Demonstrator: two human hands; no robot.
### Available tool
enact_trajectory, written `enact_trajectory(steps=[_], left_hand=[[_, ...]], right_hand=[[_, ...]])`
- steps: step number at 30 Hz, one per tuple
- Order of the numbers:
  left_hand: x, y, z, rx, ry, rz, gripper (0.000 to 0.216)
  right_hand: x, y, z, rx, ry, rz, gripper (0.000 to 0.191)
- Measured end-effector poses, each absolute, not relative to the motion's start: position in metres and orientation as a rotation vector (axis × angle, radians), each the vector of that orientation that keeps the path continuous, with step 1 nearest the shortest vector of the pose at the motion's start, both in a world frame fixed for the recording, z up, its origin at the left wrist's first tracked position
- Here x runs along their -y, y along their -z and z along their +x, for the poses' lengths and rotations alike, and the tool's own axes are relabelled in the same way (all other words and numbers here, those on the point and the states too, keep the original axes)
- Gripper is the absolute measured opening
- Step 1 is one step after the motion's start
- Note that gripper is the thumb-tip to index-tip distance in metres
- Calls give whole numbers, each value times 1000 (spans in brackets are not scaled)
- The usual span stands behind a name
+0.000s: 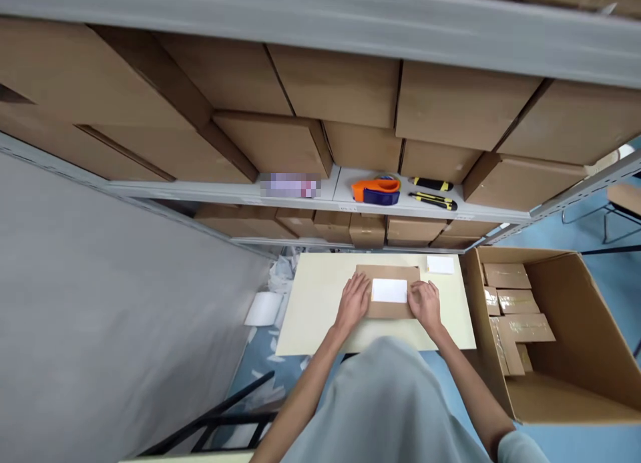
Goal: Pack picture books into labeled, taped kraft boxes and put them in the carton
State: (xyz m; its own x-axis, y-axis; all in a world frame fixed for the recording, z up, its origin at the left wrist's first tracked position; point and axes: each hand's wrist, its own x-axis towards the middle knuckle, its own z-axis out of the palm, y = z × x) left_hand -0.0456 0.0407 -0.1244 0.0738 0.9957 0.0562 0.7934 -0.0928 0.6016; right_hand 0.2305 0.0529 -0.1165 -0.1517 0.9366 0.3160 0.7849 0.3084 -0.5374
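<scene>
A flat brown cardboard box (388, 272) lies on the pale yellow tabletop (315, 302) in front of me. On its upper face is a white label (389, 290). My left hand (353, 300) rests palm down along the box's left edge, its fingers stretched out and nothing in its grasp. At the label's right end, my right hand (425, 305) has its fingers bent together over the right side of the box. Whether those fingertips pinch the label's edge is too small to tell. Behind the right hand lies a small stack of white labels (441, 265).
A large open carton (575, 316) with several small taped boxes (518, 301) stands right of the table. Above the table, a shelf (330, 189) holds brown boxes, an orange and blue tape dispenser (375, 190) and box cutters (433, 201). A grey wall (125, 302) borders the left.
</scene>
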Motion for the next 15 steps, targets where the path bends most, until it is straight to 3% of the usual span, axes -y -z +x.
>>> enact_trajectory(steps=[15], left_hand=[[-203, -23, -54, -1682, -1098, 2193, 42]], right_hand=[[-217, -44, 141, 1978, -180, -1179, 25]])
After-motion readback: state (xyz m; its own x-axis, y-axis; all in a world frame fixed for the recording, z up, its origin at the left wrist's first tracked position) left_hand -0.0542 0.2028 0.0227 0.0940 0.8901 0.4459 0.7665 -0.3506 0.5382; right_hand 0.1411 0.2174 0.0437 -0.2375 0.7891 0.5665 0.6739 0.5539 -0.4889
